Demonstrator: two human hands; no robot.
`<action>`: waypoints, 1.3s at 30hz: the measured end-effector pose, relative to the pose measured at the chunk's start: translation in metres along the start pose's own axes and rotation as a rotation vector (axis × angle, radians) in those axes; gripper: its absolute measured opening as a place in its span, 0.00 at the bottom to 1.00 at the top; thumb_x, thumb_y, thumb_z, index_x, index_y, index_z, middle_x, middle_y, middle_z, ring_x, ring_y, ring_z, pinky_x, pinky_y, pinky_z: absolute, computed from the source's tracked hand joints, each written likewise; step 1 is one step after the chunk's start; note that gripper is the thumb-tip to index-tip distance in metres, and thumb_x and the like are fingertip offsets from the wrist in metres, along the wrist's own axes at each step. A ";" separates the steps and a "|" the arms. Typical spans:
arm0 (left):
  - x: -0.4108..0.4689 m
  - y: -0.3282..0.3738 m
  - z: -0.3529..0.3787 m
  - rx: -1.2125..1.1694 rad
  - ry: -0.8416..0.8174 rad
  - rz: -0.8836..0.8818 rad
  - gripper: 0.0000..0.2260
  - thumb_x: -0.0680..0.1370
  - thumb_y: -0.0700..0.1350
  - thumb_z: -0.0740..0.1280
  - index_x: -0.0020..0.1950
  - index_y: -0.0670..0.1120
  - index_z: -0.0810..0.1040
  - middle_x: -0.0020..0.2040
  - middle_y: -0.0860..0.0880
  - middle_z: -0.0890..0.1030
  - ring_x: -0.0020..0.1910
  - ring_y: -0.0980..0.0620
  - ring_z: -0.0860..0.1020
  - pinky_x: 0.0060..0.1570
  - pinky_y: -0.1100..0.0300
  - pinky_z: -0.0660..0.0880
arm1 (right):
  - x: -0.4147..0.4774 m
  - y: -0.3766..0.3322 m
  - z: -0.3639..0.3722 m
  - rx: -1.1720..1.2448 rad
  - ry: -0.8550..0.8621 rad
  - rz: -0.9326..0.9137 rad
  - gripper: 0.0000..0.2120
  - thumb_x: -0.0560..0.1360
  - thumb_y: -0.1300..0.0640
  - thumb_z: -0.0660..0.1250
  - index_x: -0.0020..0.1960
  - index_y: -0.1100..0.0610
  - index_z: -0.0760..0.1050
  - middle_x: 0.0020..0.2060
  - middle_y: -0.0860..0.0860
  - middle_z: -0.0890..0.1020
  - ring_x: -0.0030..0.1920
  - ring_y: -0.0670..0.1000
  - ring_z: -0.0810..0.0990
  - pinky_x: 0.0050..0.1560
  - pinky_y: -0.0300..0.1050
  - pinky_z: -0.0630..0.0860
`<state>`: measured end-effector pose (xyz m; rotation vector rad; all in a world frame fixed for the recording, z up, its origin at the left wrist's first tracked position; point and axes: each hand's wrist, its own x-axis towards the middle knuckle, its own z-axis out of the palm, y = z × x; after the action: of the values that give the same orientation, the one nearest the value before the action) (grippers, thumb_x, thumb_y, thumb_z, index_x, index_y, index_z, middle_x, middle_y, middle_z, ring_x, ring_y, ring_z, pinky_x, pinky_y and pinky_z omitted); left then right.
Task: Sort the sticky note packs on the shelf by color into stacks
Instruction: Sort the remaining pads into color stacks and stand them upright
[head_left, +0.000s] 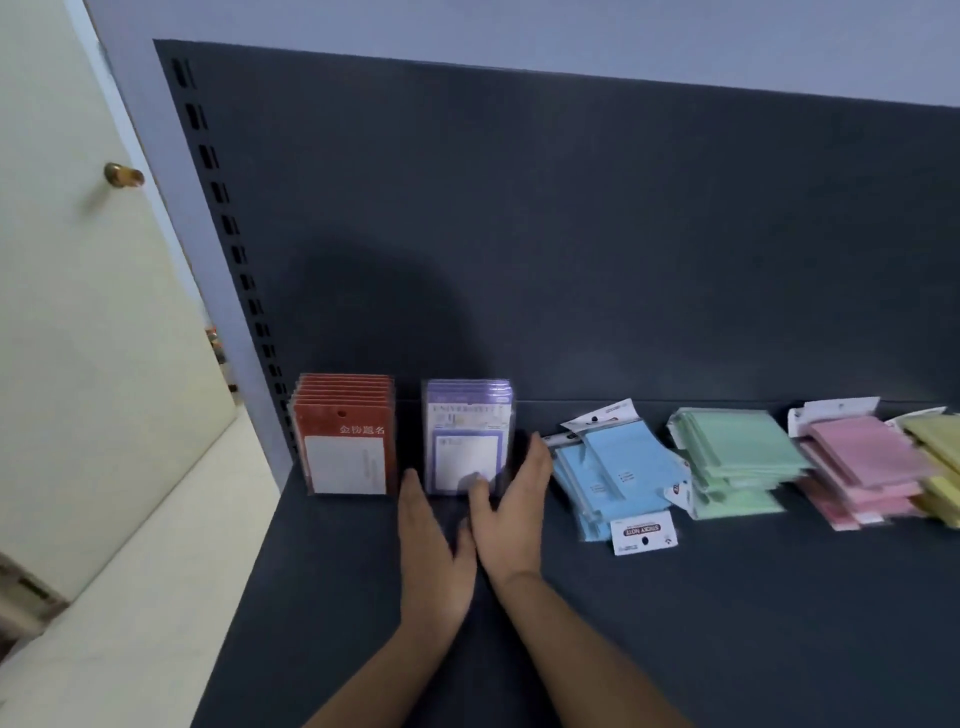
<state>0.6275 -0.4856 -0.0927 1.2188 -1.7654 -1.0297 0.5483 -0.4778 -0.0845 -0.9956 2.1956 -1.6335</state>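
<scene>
As I watch through the head camera, both hands reach in from the bottom centre of the frame over a dark shelf (727, 623).

The left hand (434, 545) lies flat with straight fingers and holds nothing. Its tips are just left of the purple packs (467, 441). The right hand (511, 514) is also released. Its straight fingers lie along the right side of the purple packs, and its thumb is at their front face.

The purple packs stand upright in a row at centre frame, near the back panel (571, 234). The red packs (343, 441) stand upright to their left, with a gap between the two rows.

Right of centre, flat piles run toward the right edge:
- the blue stack (618, 473), loosely fanned, is near the right hand;
- the green stack (737, 457) comes next;
- the pink stack (857, 462) follows;
- the yellow stack (935, 457) touches the pink one and is cut off by the frame.

A pale door (78, 312) with a brass knob (123, 175) fills the left of the frame.
</scene>
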 end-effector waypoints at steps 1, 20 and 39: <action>-0.006 0.003 0.004 -0.022 0.034 -0.025 0.32 0.77 0.35 0.63 0.76 0.42 0.50 0.76 0.46 0.55 0.74 0.53 0.55 0.71 0.64 0.50 | -0.003 -0.002 -0.003 0.001 -0.010 -0.017 0.35 0.75 0.61 0.63 0.76 0.59 0.47 0.75 0.50 0.52 0.74 0.45 0.51 0.71 0.33 0.49; -0.033 0.113 0.097 0.035 0.005 0.129 0.18 0.76 0.38 0.63 0.60 0.57 0.71 0.45 0.52 0.78 0.51 0.49 0.75 0.54 0.51 0.73 | 0.043 0.030 -0.205 0.182 -0.223 -0.018 0.21 0.73 0.67 0.61 0.55 0.42 0.67 0.53 0.38 0.72 0.54 0.44 0.72 0.49 0.32 0.71; -0.049 0.098 0.045 -0.548 -0.187 -0.048 0.21 0.74 0.28 0.62 0.57 0.52 0.75 0.52 0.52 0.81 0.47 0.61 0.80 0.39 0.69 0.75 | 0.004 -0.003 -0.182 0.552 -0.210 0.340 0.10 0.74 0.65 0.66 0.54 0.56 0.75 0.42 0.51 0.81 0.42 0.47 0.79 0.42 0.35 0.75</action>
<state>0.5657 -0.4084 -0.0283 0.8410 -1.4446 -1.5692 0.4463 -0.3429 -0.0168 -0.5682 1.5396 -1.7287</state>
